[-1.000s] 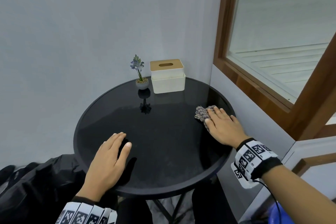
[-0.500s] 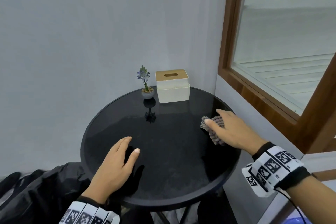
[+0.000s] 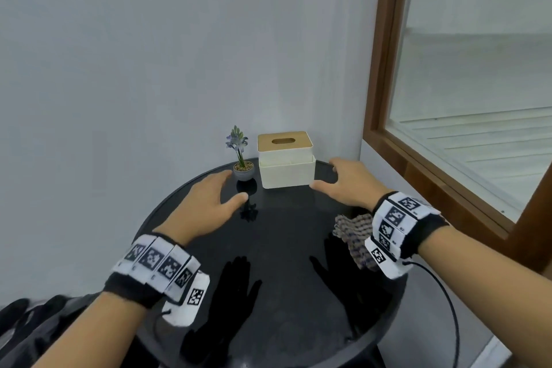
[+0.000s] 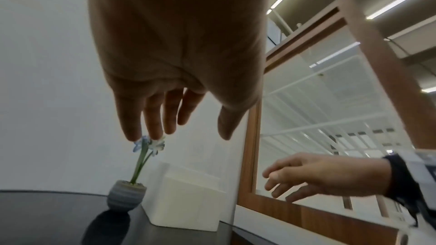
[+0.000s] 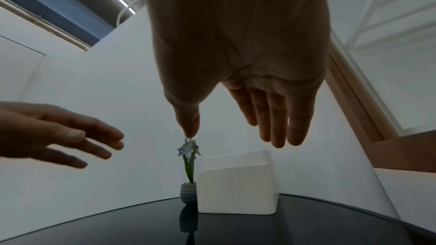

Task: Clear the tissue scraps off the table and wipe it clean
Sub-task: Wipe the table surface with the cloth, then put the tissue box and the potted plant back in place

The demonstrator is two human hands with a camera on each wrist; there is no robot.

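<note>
A round black glossy table [image 3: 280,302] fills the lower middle of the head view. A grey patterned cloth [image 3: 355,236] lies crumpled on its right side, partly under my right wrist, and nothing holds it. My left hand [image 3: 209,203] hovers above the table left of centre, fingers straight and empty [image 4: 165,118]. My right hand [image 3: 343,182] hovers spread and empty beside the right end of the white tissue box [image 3: 286,161], fingers straight [image 5: 271,124]. No tissue scraps show on the tabletop.
A small potted blue flower [image 3: 242,163] stands just left of the tissue box at the table's back. A grey wall is behind, a wood-framed window [image 3: 388,140] to the right. A black bag [image 3: 35,326] lies low at the left.
My right hand has let go of the cloth and moved forward to the tissue box. My left hand has lifted off the table's near edge and moved forward toward the flower pot.
</note>
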